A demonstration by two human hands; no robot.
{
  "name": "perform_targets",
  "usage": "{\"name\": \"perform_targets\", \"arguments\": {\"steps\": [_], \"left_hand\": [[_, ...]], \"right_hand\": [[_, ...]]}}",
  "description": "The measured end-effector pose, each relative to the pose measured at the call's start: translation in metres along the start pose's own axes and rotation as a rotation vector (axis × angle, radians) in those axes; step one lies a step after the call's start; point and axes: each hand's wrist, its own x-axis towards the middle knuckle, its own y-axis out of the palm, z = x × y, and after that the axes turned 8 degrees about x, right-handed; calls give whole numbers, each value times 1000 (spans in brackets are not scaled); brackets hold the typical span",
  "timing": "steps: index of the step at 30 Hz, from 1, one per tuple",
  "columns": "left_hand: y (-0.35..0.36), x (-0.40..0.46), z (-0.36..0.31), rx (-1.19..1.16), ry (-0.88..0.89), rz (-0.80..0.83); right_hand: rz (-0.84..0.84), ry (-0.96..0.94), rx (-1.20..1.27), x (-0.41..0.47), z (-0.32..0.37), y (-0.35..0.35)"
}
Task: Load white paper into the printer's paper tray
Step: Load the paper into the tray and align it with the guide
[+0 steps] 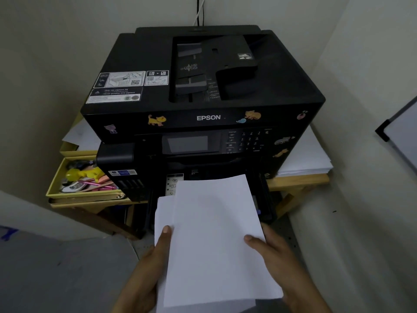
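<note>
Here the white paper (pixel 214 240), a thin sheaf with one sheet slid out of line toward the left, is held above the pulled-out paper tray (pixel 267 206) at the near foot of the black Epson printer (pixel 203 86), its far edge over the tray mouth. The left hand (pixel 146 265) grips the left edge with thumb on top, the right hand (pixel 277 256) grips the right edge the same way, both closed on the sheets. The printer sits on a wooden table (pixel 300 180), with a yellow tray of stationery (pixel 54 184) to its left and a stack of loose paper (pixel 309 159) to its right. I judge the risk lies in the uneven sheaf: if it goes in unsquared, the stray sheet could catch on the tray's side guide, buckle, or feed crooked later
</note>
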Motion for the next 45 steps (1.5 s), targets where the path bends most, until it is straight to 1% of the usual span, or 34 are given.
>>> {"name": "perform_targets", "arguments": {"steps": [5,10,14,21,28,31,37,40,43,45], "left_hand": [[-2,-2,-11,4,27,20],[-3,-1,-16,-24,17,51],[-2,-1,-19,-1,29,87],[-1,0,-22,-27,27,94],[-11,-1,-14,38,12,80],[-14,-3,-12,66,22,64],[-11,-11,-16,77,68,100],[-11,-12,-17,76,66,88],[-10,-12,-17,63,50,97],[-9,-12,-18,62,48,106]], "right_hand": [[7,-43,-28,14,12,-2],[22,-39,-28,25,18,-4],[34,-59,-24,34,21,-3],[53,-48,-31,47,23,-3],[41,-46,-6,52,25,-4],[39,-34,-4,52,28,-1],[17,-48,-1,47,34,8],[-1,-20,34,45,36,11],[-45,46,141,42,36,8],[-53,60,165,37,32,3]]}}
